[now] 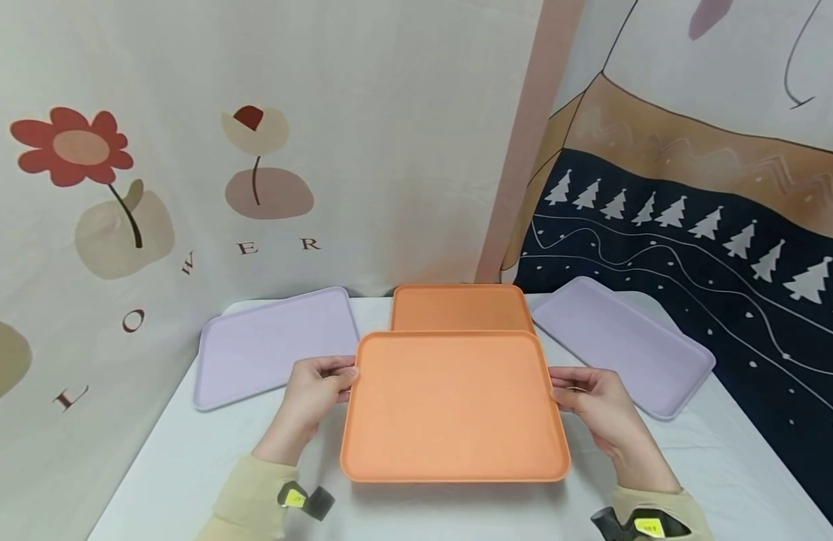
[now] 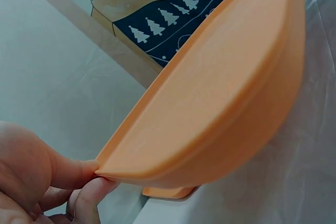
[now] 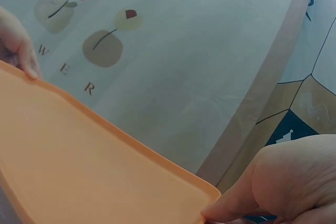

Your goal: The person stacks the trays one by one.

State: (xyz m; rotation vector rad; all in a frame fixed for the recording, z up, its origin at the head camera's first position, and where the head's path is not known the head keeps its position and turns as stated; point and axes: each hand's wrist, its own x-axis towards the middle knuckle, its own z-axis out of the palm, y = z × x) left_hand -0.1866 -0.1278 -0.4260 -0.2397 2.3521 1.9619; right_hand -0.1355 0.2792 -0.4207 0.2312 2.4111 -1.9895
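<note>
An orange rectangular tray [image 1: 455, 409] is held up between both hands, its far edge higher than its near edge. My left hand [image 1: 316, 389] pinches its left edge, and the left wrist view shows that thumb [image 2: 76, 173] on the rim. On the opposite side my right hand [image 1: 598, 402] pinches the right edge; its thumb [image 3: 231, 200] shows at the corner in the right wrist view. Behind the held tray, a second orange tray [image 1: 464, 306] lies on the table, its near part hidden.
A lavender tray [image 1: 274, 349] lies at an angle on the left of the white table [image 1: 389, 518]. Another lavender tray [image 1: 622, 342] lies slanted on the right. A printed curtain [image 1: 389, 150] hangs along the back, and a dark tree-patterned cloth [image 1: 694, 255] hangs at the right.
</note>
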